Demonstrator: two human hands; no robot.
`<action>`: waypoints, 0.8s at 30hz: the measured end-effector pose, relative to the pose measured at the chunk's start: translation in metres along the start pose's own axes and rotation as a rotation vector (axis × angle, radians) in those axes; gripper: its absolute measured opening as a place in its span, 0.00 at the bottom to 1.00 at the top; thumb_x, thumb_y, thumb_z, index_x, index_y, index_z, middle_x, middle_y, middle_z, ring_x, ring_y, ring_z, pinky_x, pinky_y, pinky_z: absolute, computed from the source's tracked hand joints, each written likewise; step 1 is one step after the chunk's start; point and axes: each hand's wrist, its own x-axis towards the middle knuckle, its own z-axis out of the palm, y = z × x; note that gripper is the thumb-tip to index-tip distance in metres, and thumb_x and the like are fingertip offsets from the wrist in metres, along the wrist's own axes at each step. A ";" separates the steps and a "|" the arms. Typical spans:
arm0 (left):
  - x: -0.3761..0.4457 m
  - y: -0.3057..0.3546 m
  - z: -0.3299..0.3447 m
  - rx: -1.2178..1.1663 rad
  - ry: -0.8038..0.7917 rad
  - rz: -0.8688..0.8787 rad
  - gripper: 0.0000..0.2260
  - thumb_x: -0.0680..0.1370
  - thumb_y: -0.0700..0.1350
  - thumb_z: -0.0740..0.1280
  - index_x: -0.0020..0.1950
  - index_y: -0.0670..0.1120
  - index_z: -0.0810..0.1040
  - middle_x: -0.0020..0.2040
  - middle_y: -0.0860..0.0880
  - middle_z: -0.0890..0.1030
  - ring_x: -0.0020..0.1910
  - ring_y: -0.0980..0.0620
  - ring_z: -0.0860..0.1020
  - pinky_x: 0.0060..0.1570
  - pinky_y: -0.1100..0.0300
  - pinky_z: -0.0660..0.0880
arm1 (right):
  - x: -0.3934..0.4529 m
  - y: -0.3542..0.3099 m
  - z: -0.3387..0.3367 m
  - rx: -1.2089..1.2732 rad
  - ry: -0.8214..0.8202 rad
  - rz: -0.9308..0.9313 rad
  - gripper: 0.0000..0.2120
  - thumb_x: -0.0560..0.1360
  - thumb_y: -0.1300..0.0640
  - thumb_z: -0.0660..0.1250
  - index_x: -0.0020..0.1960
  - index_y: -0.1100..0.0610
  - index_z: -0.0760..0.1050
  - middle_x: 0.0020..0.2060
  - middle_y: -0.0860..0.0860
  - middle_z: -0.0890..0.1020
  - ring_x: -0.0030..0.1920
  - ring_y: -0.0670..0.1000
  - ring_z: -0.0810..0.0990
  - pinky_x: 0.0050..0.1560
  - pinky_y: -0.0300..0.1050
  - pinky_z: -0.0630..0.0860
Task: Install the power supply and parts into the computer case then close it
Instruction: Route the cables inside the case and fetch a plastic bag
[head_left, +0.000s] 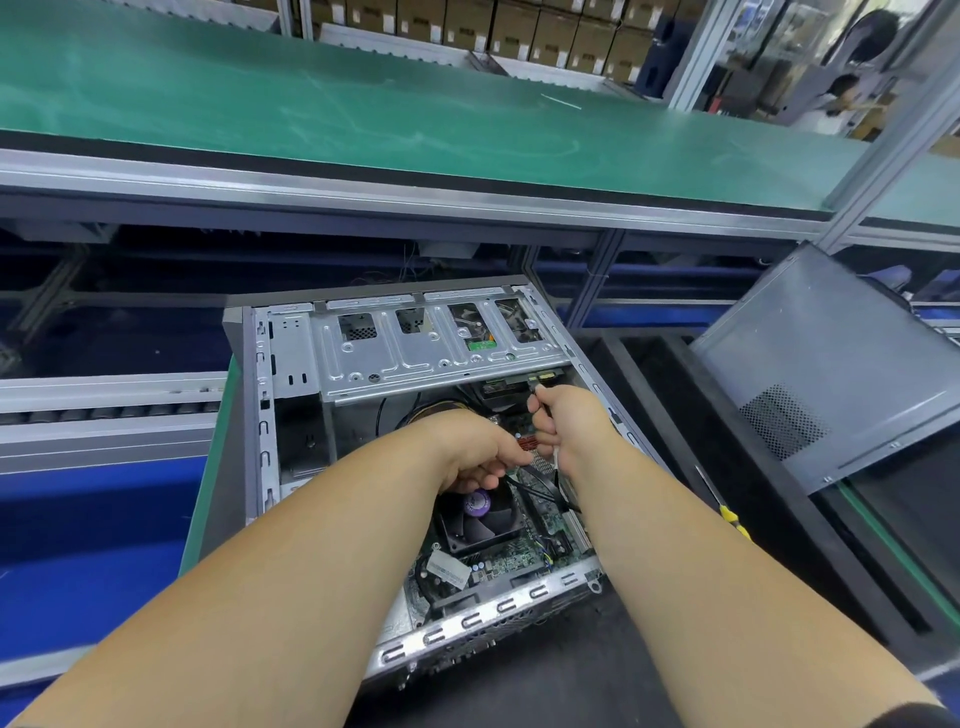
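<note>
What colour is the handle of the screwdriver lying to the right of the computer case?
Yellow with black, seen in the head view: screwdriver handle.

no legible txt, fan (475, 512) sticker & board label (449, 568) too blurry

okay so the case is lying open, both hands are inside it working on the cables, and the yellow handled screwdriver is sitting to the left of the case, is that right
Not quite. The head view shows the yellow-handled screwdriver lying to the right of the case, on the dark surface near the detached side panel, not the left. The rest holds: the case lies open, and the left hand and right hand are inside it at the cables.
</note>
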 end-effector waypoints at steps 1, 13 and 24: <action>0.000 0.000 0.000 0.003 0.003 0.011 0.11 0.76 0.47 0.71 0.37 0.46 0.73 0.29 0.52 0.71 0.24 0.58 0.69 0.28 0.66 0.65 | 0.000 0.000 0.000 0.001 0.007 0.003 0.17 0.84 0.54 0.54 0.37 0.57 0.67 0.18 0.48 0.61 0.19 0.46 0.53 0.28 0.42 0.52; 0.000 0.000 0.002 0.025 0.026 0.088 0.11 0.76 0.46 0.71 0.37 0.45 0.73 0.33 0.50 0.73 0.27 0.57 0.71 0.27 0.67 0.66 | 0.002 -0.002 0.005 -0.031 0.068 0.001 0.20 0.84 0.53 0.56 0.34 0.56 0.66 0.22 0.50 0.60 0.22 0.49 0.54 0.27 0.43 0.56; -0.001 -0.001 0.003 0.019 0.045 0.109 0.10 0.76 0.45 0.72 0.38 0.46 0.73 0.34 0.50 0.74 0.28 0.56 0.72 0.30 0.65 0.67 | 0.002 -0.001 0.006 -0.022 0.037 -0.052 0.19 0.84 0.55 0.54 0.35 0.57 0.65 0.19 0.48 0.59 0.18 0.46 0.54 0.27 0.41 0.54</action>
